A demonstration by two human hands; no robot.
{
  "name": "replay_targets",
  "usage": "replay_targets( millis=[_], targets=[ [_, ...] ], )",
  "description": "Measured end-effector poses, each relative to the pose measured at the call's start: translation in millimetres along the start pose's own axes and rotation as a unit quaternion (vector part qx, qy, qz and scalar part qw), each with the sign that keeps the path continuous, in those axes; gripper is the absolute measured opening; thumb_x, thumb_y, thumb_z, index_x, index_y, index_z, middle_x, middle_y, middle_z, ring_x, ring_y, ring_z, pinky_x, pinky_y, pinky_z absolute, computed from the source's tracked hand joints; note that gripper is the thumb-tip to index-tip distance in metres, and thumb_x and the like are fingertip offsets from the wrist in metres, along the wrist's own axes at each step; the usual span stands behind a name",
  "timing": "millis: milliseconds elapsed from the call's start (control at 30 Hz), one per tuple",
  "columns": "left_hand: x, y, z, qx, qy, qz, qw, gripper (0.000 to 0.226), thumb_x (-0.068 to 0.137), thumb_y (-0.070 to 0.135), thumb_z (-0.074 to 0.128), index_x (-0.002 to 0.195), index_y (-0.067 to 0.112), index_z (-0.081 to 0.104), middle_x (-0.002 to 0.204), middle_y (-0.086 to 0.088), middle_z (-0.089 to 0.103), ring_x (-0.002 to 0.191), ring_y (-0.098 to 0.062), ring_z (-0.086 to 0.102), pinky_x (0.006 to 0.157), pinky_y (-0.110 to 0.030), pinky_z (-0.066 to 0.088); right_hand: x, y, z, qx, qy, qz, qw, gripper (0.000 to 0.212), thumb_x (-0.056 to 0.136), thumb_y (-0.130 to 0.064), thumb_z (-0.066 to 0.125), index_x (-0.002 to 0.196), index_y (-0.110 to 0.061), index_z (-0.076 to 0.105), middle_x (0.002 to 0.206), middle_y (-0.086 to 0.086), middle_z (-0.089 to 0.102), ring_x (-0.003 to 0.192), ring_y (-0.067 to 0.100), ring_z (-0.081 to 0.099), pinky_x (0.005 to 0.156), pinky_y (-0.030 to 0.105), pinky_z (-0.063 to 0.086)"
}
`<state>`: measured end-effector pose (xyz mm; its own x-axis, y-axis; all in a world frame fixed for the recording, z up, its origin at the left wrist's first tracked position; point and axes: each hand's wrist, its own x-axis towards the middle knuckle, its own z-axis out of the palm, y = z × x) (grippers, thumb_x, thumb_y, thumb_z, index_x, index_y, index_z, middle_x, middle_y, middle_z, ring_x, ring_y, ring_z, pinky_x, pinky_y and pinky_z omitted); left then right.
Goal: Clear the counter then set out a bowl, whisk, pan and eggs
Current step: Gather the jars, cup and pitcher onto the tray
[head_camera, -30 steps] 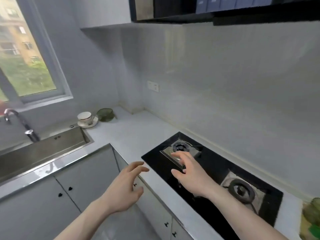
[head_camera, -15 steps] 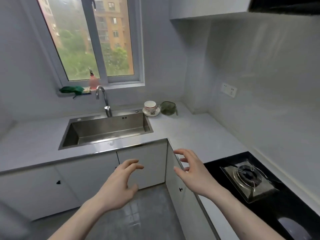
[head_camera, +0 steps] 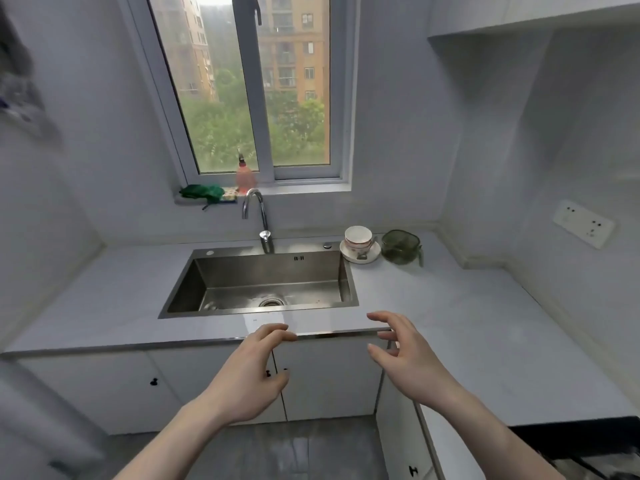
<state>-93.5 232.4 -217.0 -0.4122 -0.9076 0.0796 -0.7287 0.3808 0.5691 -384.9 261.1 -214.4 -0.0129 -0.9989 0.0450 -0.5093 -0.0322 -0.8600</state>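
- The counter (head_camera: 450,306) is pale grey-white.
- The sink (head_camera: 263,282) is silver steel.
- The cup (head_camera: 358,237) is white with a faint reddish pattern, on a white saucer (head_camera: 372,256).
- The glass bowl (head_camera: 401,247) is dark green.
- The cloth (head_camera: 201,192) is bright green.
- The bottle (head_camera: 245,176) is pinkish red.
- The cabinets (head_camera: 104,386) are white with black knobs.

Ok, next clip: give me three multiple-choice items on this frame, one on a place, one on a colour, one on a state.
1. Where does the white bowl stand?
A. in the sink
B. on a saucer right of the sink
C. on the windowsill

2. What colour is the cloth on the windowsill?
A. green
B. yellow
C. black

3. What do the left hand and right hand hold?
A. a whisk
B. a pan
C. nothing

Answers: 1 B, it sits on the saucer beside the sink. 2 A, it is plainly green. 3 C, both hover, fingers loosely spread.
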Motion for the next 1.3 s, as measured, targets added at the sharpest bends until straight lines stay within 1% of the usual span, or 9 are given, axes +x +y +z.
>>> replay_targets(
  millis=[100, 200, 367, 500, 667, 800, 967, 1200, 1300],
  targets=[
    [19.7, -7.9, 2.9, -0.010, -0.006, -0.022, 1.000, 0.051, 0.085, 0.025, 0.062, 0.130, 0.047, 0.050, 0.145, 0.034, 0.033, 0.113, 0.007, 0.049, 0.086, -0.001, 0.034, 38.0, 4.6, 1.6, 0.003, -0.018, 0.011, 1.000, 0.042, 0.095, -0.025, 0.063, 0.131, -0.042, 0.051, 0.133, -0.029, 0.044, 0.118, -0.006, 0.053, 0.079, 0.009, 0.047],
    [36.2, -24.7, 3.2, -0.022, -0.010, -0.043, 0.999, 0.051, 0.086, 0.023, 0.062, 0.130, 0.046, 0.050, 0.141, 0.036, 0.034, 0.092, 0.013, 0.052, 0.082, -0.003, 0.036, 71.0, 5.7, 10.0, 0.002, -0.041, -0.001, 0.999, 0.042, 0.095, -0.026, 0.062, 0.130, -0.046, 0.050, 0.132, -0.030, 0.045, 0.120, -0.004, 0.053, 0.083, 0.011, 0.048],
    [74.4, -62.6, -1.9, -0.030, -0.019, -0.070, 0.997, 0.050, 0.084, 0.024, 0.062, 0.128, 0.046, 0.052, 0.139, 0.036, 0.039, 0.116, 0.006, 0.049, 0.093, -0.007, 0.035, 124.7, 10.5, 23.1, -0.011, -0.049, 0.005, 0.999, 0.042, 0.095, -0.028, 0.064, 0.130, -0.045, 0.049, 0.132, -0.028, 0.045, 0.120, -0.001, 0.054, 0.094, 0.023, 0.053],
    [121.5, -92.2, -10.2, -0.031, -0.037, -0.067, 0.997, 0.051, 0.084, 0.024, 0.059, 0.128, 0.046, 0.050, 0.137, 0.037, 0.040, 0.109, 0.011, 0.050, 0.097, -0.014, 0.040, 168.5, 18.9, 31.5, -0.016, -0.043, 0.020, 0.999, 0.044, 0.095, -0.026, 0.064, 0.132, -0.043, 0.049, 0.132, -0.026, 0.045, 0.117, -0.004, 0.053, 0.081, 0.013, 0.051],
    [199.0, -135.5, -21.5, -0.038, -0.060, -0.036, 0.997, 0.050, 0.084, 0.028, 0.059, 0.131, 0.043, 0.051, 0.135, 0.032, 0.044, 0.126, 0.007, 0.044, 0.106, -0.020, 0.039, 226.5, 29.9, 43.9, -0.016, -0.006, 0.056, 0.998, 0.043, 0.095, -0.024, 0.065, 0.130, -0.043, 0.050, 0.131, -0.024, 0.046, 0.115, -0.006, 0.053, 0.073, 0.010, 0.050],
    [266.7, -167.6, -24.4, -0.049, -0.111, -0.023, 0.992, 0.049, 0.080, 0.030, 0.057, 0.127, 0.045, 0.052, 0.126, 0.035, 0.046, 0.117, 0.005, 0.048, 0.102, -0.023, 0.043, 266.7, 37.1, 50.6, -0.011, 0.034, 0.102, 0.994, 0.041, 0.096, -0.023, 0.065, 0.130, -0.042, 0.051, 0.130, -0.024, 0.048, 0.115, -0.005, 0.054, 0.074, 0.010, 0.048],
    [338.7, -182.6, -10.2, -0.058, -0.162, -0.017, 0.985, 0.046, 0.085, 0.024, 0.061, 0.127, 0.042, 0.055, 0.118, 0.028, 0.049, 0.109, 0.008, 0.048, 0.079, -0.006, 0.039, 294.6, 57.7, 44.3, -0.008, 0.074, 0.165, 0.983, 0.040, 0.096, -0.023, 0.063, 0.129, -0.041, 0.052, 0.130, -0.020, 0.048, 0.116, -0.001, 0.054, 0.077, 0.011, 0.046],
    [436.0, -181.0, 31.1, -0.106, -0.210, -0.049, 0.971, 0.042, 0.086, 0.026, 0.063, 0.126, 0.040, 0.057, 0.125, 0.024, 0.056, 0.109, 0.001, 0.057, 0.088, -0.021, 0.052, 346.2, 104.9, 10.8, -0.024, 0.103, 0.230, 0.967, 0.040, 0.096, -0.024, 0.062, 0.130, -0.042, 0.050, 0.132, -0.014, 0.047, 0.117, 0.003, 0.054, 0.086, 0.023, 0.047],
    [471.5, -183.3, 54.7, -0.129, -0.215, -0.076, 0.965, 0.044, 0.085, 0.026, 0.065, 0.128, 0.034, 0.059, 0.127, 0.019, 0.059, 0.106, -0.002, 0.061, 0.086, -0.020, 0.053, 376.1, 126.7, -5.2, -0.019, 0.101, 0.248, 0.963, 0.042, 0.096, -0.024, 0.062, 0.132, -0.041, 0.049, 0.135, -0.013, 0.046, 0.118, 0.006, 0.055, 0.086, 0.025, 0.049]
  ],
)
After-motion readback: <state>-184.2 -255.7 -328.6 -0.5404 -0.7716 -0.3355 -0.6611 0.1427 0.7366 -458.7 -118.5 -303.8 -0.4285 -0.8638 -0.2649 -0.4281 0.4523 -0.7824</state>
